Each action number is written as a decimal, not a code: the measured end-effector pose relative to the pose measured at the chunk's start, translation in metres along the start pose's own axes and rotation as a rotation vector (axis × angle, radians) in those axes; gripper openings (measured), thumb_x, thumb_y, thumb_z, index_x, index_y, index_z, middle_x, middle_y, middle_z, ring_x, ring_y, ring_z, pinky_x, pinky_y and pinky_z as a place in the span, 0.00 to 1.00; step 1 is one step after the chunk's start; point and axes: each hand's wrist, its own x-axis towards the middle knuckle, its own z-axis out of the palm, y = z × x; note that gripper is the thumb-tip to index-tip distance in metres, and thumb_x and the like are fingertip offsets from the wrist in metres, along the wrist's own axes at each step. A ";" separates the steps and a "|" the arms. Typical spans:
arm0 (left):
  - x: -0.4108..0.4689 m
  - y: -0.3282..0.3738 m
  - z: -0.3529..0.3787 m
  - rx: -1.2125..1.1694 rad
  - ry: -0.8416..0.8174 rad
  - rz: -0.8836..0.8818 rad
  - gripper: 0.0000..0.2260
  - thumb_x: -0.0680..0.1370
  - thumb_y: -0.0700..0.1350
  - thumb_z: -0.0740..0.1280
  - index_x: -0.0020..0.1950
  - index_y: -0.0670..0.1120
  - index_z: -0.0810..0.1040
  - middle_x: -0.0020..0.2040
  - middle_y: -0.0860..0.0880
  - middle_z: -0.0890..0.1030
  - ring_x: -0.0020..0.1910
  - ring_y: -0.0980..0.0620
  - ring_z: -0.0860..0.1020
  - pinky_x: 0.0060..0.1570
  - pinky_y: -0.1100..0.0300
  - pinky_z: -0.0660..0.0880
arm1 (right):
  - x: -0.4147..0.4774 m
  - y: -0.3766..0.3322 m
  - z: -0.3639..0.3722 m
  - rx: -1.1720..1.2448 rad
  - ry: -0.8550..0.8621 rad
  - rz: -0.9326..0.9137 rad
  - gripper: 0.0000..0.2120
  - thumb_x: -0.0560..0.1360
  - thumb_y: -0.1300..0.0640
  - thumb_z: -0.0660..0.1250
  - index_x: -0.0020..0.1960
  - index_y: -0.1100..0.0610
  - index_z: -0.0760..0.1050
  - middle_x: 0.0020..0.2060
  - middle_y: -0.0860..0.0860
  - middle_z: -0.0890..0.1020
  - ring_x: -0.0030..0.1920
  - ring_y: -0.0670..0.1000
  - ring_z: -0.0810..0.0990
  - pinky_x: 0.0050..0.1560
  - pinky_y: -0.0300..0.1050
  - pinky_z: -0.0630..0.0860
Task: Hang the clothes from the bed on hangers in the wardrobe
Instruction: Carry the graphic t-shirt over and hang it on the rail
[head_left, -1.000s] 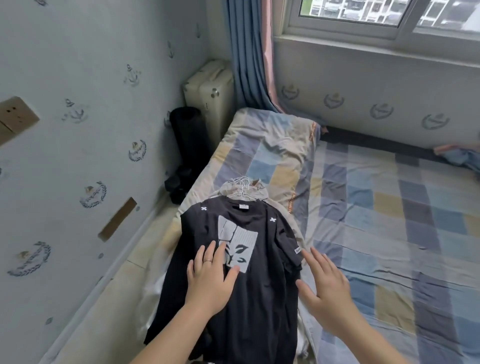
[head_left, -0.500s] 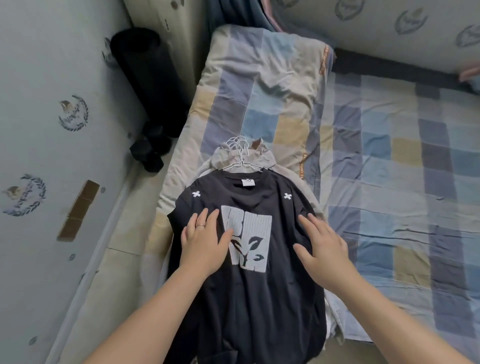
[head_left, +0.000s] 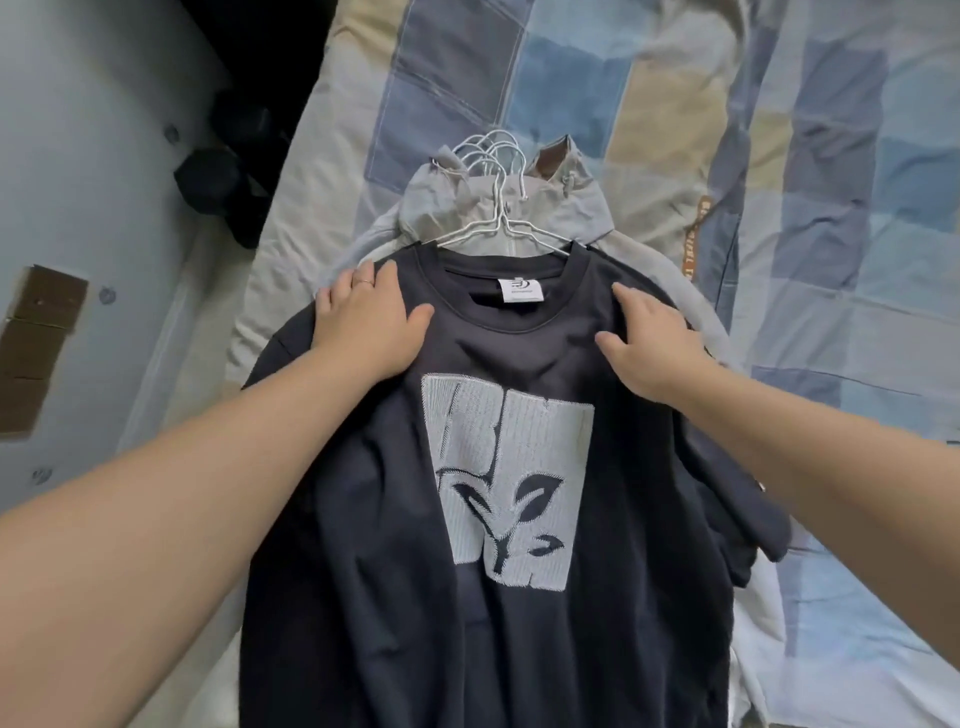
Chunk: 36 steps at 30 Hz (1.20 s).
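A black T-shirt (head_left: 498, 623) with a grey printed panel lies face up on top of a stack of clothes at the bed's left edge. A bunch of white wire hangers (head_left: 498, 208) sticks out of its collar, over a grey hooded garment (head_left: 576, 202) underneath. My left hand (head_left: 369, 327) lies flat on the shirt's left shoulder, fingers together, a ring on one finger. On the right shoulder rests my right hand (head_left: 649, 343), with spread fingers pressing on the cloth. Neither hand grips anything.
The bed (head_left: 857, 260) is covered by a blue, beige and grey patchwork sheet stretching right. Along the left runs a pale wall (head_left: 78, 182) with a brown patch, and dark objects (head_left: 228, 176) stand on the floor between wall and bed.
Both hands slid up the shirt from its chest to the shoulders near the collar. My view dropped and moved in closer over the stack.
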 end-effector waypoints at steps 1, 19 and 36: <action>0.010 0.000 0.001 0.007 -0.006 -0.014 0.30 0.81 0.60 0.58 0.78 0.45 0.59 0.78 0.43 0.62 0.76 0.40 0.59 0.73 0.43 0.56 | 0.009 0.000 0.002 0.006 -0.010 0.018 0.32 0.80 0.45 0.57 0.79 0.49 0.50 0.78 0.49 0.56 0.77 0.56 0.55 0.72 0.62 0.59; -0.036 -0.008 -0.047 -0.538 0.357 0.280 0.05 0.78 0.39 0.63 0.52 0.44 0.77 0.51 0.45 0.75 0.53 0.42 0.74 0.58 0.43 0.72 | -0.023 0.007 -0.077 0.233 0.008 0.030 0.31 0.78 0.56 0.62 0.78 0.46 0.55 0.72 0.53 0.69 0.62 0.58 0.76 0.57 0.43 0.69; -0.184 0.022 -0.173 -0.567 0.471 0.487 0.03 0.79 0.38 0.64 0.51 0.44 0.76 0.48 0.53 0.73 0.49 0.53 0.72 0.53 0.57 0.68 | -0.207 0.024 -0.146 0.311 0.190 0.013 0.05 0.79 0.56 0.63 0.48 0.53 0.77 0.41 0.52 0.81 0.46 0.57 0.78 0.45 0.50 0.74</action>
